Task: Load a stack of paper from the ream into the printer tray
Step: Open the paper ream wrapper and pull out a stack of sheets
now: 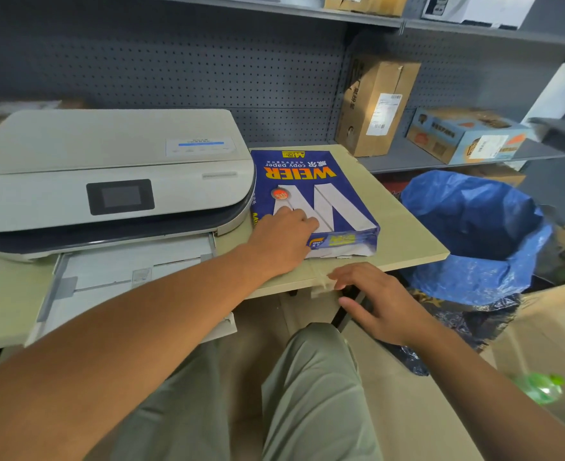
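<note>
A blue wrapped ream of copy paper lies flat on the pale table, just right of the white printer. The printer's paper tray is pulled out toward me over the table's front edge and looks to hold only its guides. My left hand rests on the ream's near left corner, fingers curled on the wrapper. My right hand hovers at the table's front edge below the ream, fingers spread, holding nothing. The ream's near end looks torn, with white showing.
The table ends just right of the ream. A bin with a blue liner stands right of it. Cardboard boxes sit on the shelf behind. My knees are under the table edge. A green bottle lies on the floor.
</note>
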